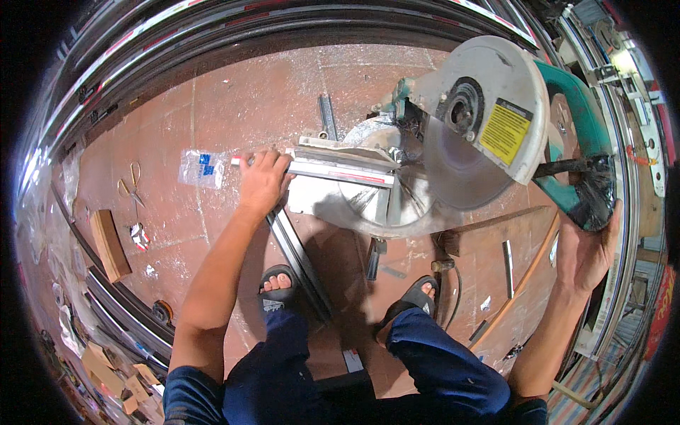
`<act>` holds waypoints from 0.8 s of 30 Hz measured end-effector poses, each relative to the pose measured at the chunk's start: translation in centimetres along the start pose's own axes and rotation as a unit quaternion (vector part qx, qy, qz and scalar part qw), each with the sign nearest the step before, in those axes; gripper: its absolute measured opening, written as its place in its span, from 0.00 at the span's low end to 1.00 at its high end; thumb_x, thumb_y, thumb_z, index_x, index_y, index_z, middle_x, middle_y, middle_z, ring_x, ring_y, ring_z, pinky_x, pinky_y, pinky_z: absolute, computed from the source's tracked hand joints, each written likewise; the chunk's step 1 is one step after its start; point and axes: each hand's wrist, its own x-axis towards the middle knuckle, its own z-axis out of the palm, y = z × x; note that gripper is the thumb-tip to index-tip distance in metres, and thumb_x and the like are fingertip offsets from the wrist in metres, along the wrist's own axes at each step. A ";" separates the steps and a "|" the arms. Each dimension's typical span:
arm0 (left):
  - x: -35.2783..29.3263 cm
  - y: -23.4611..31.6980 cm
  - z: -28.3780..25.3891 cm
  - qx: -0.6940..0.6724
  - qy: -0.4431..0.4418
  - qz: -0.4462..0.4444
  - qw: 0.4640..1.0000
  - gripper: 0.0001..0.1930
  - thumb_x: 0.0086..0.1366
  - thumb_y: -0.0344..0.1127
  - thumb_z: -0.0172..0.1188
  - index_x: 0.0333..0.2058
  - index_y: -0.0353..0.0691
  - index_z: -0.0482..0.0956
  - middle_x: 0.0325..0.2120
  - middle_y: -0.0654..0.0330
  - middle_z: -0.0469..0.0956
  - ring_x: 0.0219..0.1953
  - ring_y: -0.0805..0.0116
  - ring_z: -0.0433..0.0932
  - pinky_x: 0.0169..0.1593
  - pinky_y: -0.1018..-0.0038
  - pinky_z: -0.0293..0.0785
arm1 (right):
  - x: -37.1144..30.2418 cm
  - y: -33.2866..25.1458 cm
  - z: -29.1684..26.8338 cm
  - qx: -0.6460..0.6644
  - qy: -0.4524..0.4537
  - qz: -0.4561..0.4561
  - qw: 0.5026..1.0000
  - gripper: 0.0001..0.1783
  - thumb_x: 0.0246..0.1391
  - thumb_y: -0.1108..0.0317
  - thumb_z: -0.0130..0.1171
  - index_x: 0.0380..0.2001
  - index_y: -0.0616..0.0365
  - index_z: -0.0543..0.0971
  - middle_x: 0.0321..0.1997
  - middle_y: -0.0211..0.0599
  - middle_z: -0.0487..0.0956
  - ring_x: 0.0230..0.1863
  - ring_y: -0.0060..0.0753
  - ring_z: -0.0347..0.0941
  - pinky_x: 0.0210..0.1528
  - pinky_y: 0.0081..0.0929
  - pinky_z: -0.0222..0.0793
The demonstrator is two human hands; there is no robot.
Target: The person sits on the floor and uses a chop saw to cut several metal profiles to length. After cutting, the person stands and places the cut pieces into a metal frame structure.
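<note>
A miter saw (489,99) with a grey blade guard and green body stands on the floor before me. Its round blade (464,166) is raised beside the end of a silver aluminium profile (340,171), which lies along the fence (347,154) on the saw's base (312,195). My left hand (263,183) is closed over the profile's left part, well away from the blade. My right hand (586,255) grips the saw's handle (596,195), wrapped in black tape, from below; the handle partly hides its fingers.
Scissors (132,185), a plastic bag (202,168) and a wooden block (110,245) lie at left. Another metal profile (297,258) slants between my feet. A wooden plank (496,230) lies at right. Long profiles (283,28) are stacked at the back. Debris dots the tiled floor.
</note>
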 end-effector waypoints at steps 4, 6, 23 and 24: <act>-4.1 -1.7 -0.7 -0.091 0.003 0.010 0.996 0.21 0.64 0.39 0.72 0.54 0.44 0.81 0.47 0.56 0.81 0.55 0.52 0.78 0.66 0.49 0.63 | 0.2 0.5 1.4 -0.042 0.036 -0.014 0.998 0.32 0.79 0.56 0.50 0.77 0.64 0.64 0.79 0.56 0.67 0.81 0.54 0.61 0.84 0.59 0.50; -7.1 -1.5 -2.0 -0.115 -0.034 -0.034 0.992 0.21 0.64 0.37 0.72 0.54 0.42 0.80 0.47 0.54 0.81 0.55 0.49 0.78 0.64 0.50 0.64 | 0.0 0.3 0.3 -0.043 -0.018 -0.006 0.999 0.32 0.80 0.56 0.49 0.77 0.63 0.65 0.79 0.57 0.67 0.81 0.54 0.61 0.83 0.56 0.53; -22.6 2.3 -6.6 -0.270 -0.005 -0.280 0.921 0.17 0.70 0.32 0.69 0.54 0.35 0.80 0.48 0.45 0.82 0.50 0.44 0.81 0.57 0.58 0.77 | 0.3 0.1 -1.3 -0.010 -0.006 0.000 1.000 0.26 0.80 0.57 0.50 0.70 0.62 0.74 0.71 0.45 0.78 0.73 0.40 0.73 0.77 0.47 0.66; -22.9 2.2 -6.3 -0.268 -0.003 -0.282 0.921 0.17 0.70 0.32 0.69 0.55 0.35 0.81 0.48 0.45 0.82 0.50 0.44 0.82 0.57 0.58 0.77 | 0.4 0.1 -1.5 -0.011 0.000 -0.002 1.000 0.26 0.80 0.58 0.50 0.70 0.62 0.74 0.71 0.45 0.78 0.73 0.41 0.73 0.77 0.47 0.66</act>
